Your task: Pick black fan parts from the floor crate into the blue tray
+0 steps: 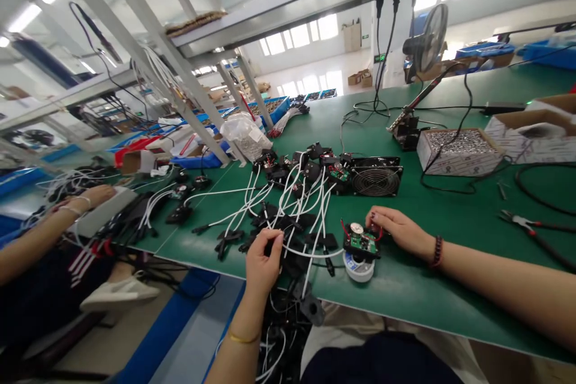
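Note:
A small black module with a green circuit board (363,244) rests on a round white spool (359,269) near the front edge of the green table. My right hand (396,229) is at the module's right side, its fingers closed by a red wire; what they pinch is too small to make out. Over the white cables, my left hand (264,255) is closed with thumb and index fingertip together, and whatever is between them is hidden. A white cable (315,255) runs from near this hand to the module. Behind lies a pile of black modules (310,168) with white cables.
A black fan (376,177) lies behind the module. Farther right are a box of small metal parts (461,149), a soldering iron stand (407,132) and pliers (522,222). A co-worker's arms (54,222) are at the left.

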Available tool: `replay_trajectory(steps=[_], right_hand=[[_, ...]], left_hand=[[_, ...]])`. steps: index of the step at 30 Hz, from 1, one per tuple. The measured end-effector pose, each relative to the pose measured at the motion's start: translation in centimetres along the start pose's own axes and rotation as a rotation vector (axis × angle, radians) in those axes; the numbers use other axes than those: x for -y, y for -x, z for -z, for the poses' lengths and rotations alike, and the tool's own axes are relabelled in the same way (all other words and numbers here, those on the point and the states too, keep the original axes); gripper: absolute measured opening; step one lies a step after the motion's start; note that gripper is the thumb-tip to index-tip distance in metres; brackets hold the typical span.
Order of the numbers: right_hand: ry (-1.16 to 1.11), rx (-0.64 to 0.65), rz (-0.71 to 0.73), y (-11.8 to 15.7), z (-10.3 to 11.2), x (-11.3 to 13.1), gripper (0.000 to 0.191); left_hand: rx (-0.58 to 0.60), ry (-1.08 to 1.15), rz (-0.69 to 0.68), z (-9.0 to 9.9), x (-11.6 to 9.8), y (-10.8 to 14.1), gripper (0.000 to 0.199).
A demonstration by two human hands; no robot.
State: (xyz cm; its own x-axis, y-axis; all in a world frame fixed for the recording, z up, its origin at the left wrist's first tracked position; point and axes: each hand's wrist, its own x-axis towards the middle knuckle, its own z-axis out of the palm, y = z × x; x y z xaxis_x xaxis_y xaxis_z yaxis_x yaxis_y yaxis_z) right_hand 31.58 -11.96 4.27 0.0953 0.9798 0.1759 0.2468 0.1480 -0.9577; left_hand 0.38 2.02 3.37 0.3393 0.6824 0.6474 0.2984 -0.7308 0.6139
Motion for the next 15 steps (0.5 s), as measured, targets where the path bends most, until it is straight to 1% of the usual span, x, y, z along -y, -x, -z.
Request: replay_trajectory(steps=[4,9,15], right_hand=[[0.029,-0.016,-0.012,0.2,0.4,0.3,0.059],[0.084,-0.036,-0.026,0.3,0.6,0.5,0.059],[0.128,-0.057,-0.042,0.4,0.7,0.4,0.060]], left_hand=[[-0.032,0.069,0.020,-0.1,-0.2,0.2,0.016],[0.003,0.029,0.031,-0.6,-0.7,0.1,0.019],[-0.006,0.049,0.002,-1.1,-0.6,0.2,0.017]])
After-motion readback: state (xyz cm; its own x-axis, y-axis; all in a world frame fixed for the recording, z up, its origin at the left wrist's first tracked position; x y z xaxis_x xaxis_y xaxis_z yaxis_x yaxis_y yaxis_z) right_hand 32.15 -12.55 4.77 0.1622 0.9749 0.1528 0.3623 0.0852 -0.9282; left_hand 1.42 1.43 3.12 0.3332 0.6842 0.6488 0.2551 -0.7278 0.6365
